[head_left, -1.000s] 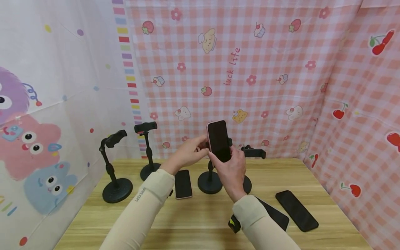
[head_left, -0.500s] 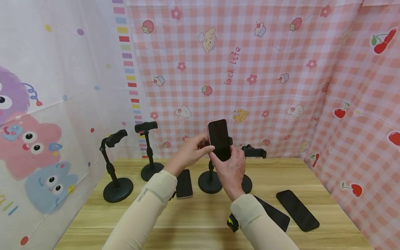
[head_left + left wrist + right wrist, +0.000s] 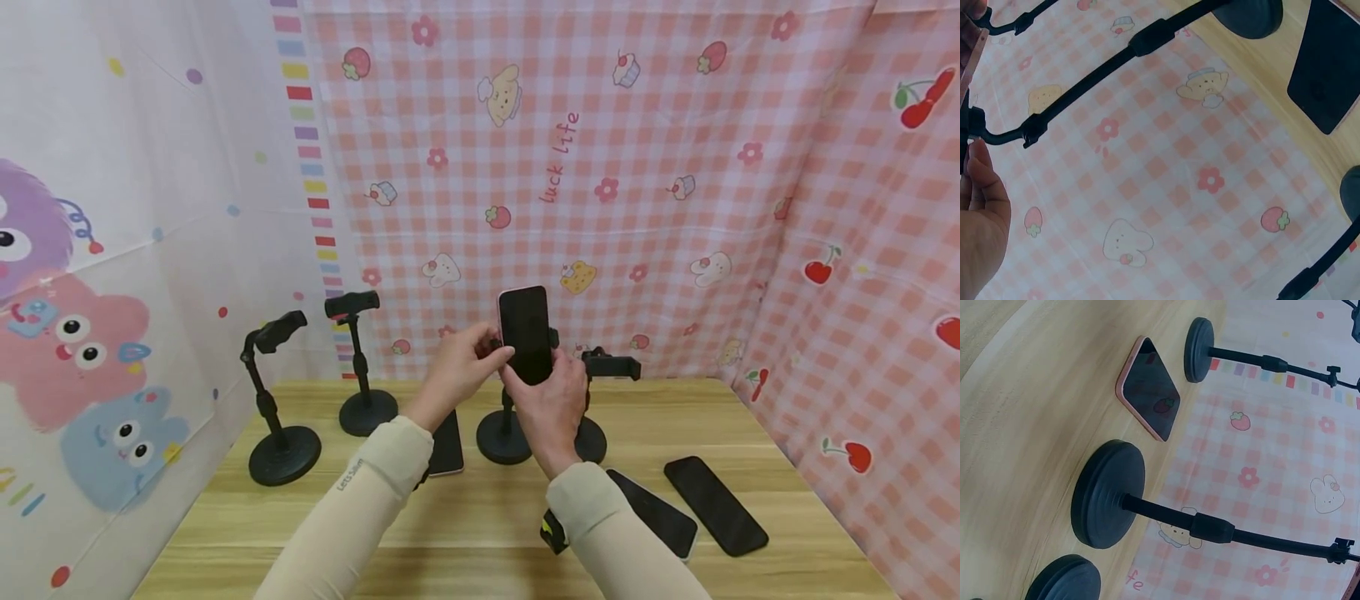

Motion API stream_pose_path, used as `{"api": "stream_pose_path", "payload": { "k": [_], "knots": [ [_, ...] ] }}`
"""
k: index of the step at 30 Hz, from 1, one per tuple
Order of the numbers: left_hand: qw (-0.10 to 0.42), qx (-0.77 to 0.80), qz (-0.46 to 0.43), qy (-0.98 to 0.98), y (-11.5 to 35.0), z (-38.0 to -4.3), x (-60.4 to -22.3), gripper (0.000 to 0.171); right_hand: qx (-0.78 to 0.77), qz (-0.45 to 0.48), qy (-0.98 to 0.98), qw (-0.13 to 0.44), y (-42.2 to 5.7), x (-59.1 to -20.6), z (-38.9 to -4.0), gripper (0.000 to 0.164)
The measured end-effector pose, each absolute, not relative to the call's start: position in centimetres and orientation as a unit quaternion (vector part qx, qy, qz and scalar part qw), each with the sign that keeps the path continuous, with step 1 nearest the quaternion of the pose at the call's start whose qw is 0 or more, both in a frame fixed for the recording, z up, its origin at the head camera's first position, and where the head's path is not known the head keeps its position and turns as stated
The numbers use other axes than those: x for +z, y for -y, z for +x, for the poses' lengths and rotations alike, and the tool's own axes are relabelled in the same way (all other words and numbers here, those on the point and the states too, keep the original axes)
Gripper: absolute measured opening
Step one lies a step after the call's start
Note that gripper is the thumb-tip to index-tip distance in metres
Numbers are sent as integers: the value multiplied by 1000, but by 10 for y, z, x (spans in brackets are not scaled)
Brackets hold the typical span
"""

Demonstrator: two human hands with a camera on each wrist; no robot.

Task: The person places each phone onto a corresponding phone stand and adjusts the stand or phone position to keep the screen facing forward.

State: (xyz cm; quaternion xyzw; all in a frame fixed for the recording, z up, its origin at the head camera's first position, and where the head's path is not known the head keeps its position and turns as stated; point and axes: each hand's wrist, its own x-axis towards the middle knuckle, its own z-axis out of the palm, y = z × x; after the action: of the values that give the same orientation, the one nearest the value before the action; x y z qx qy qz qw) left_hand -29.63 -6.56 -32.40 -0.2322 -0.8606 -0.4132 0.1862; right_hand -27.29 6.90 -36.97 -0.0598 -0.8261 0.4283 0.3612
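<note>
In the head view a black-screened smartphone (image 3: 525, 333) with a pink edge stands upright against the clamp (image 3: 553, 338) of a black phone stand (image 3: 505, 437). My right hand (image 3: 551, 404) grips the phone's lower part, thumb at its lower left edge. My left hand (image 3: 465, 365) pinches at the left end of the clamp, its thumb overlapping the phone's lower left front. In the left wrist view, left fingertips (image 3: 980, 164) meet the black clamp just below the phone's pink edge (image 3: 974, 57). The right wrist view shows the stand's round base (image 3: 1107, 494) and neck, but not my right hand.
Two more stands, one far left (image 3: 279, 454) and one behind it (image 3: 367, 412), hold nothing. Another stand (image 3: 611, 367) is partly behind my right hand. Phones lie flat beside my left wrist (image 3: 447, 446), near my right sleeve (image 3: 656, 512) and farther right (image 3: 716, 506).
My left hand and forearm have shifted slightly right, the thumb coming over the phone's front. The phone has straightened slightly and its lower end sits a little higher; the right hand keeps its grip.
</note>
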Motion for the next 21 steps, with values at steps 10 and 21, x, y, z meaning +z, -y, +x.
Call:
{"api": "stream_pose_path", "payload": {
  "k": [10,21],
  "knots": [
    [247,-437,-223,836,58,-295,-330,29,431,-65,819,373,-66,-369,-274,74],
    [245,-448,-196,837,52,-294,-331,39,427,-82,815,383,-62,-370,-273,65]
  ]
}}
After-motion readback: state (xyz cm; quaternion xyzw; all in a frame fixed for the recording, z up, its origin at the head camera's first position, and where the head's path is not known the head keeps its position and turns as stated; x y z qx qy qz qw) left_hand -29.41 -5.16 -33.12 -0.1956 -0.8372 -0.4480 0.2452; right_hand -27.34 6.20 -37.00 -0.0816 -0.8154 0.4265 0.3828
